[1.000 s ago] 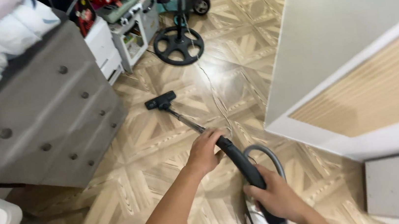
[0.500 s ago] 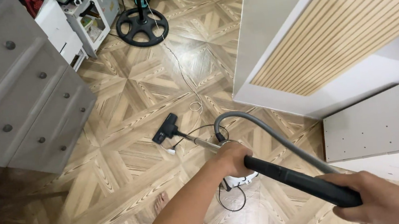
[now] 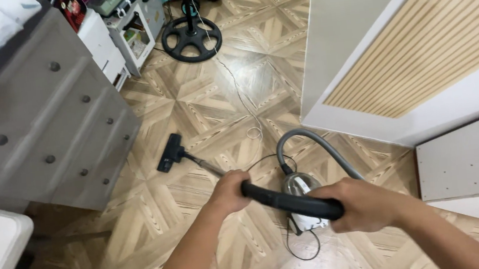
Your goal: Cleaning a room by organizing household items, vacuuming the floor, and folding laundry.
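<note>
Both hands are closed around the black vacuum handle (image 3: 291,200): the left hand (image 3: 231,192) takes the front end, the right hand (image 3: 362,203) the rear. The wand runs forward to the floor head (image 3: 169,152), which rests on the patterned floor (image 3: 201,109) near the grey dresser (image 3: 37,132). Below the handle sits the canister (image 3: 303,205), its grey hose (image 3: 312,144) arching beside the white cabinet (image 3: 360,39). A fan base (image 3: 191,37) stands farther off.

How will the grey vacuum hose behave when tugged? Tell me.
The grey hose probably flexes rather than pushes: it already arcs loosely. A pull would likely drag the canister along the glossy floor. The thin cord may snag.
</note>
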